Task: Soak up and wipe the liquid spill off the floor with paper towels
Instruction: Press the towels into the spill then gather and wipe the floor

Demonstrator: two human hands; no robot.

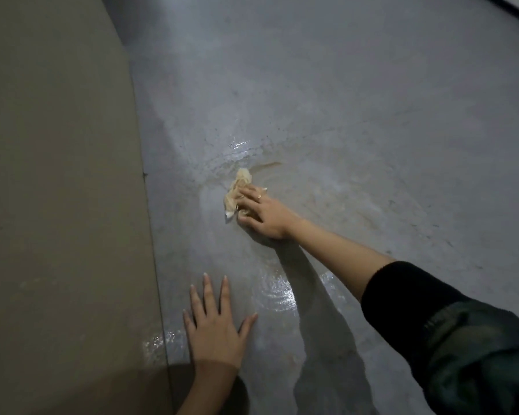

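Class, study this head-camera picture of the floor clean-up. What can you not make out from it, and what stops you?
- Underside of the paper towel: hidden by the right hand pressing on it.
- Floor under the left hand: covered by the flat palm.
- Full spread of the spill: dim light; only glare patches show.
- Dark strip at top right: cut off by the edge.

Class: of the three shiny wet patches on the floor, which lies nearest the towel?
The far patch, just beyond the paper towel; the other two glisten down by the left hand.
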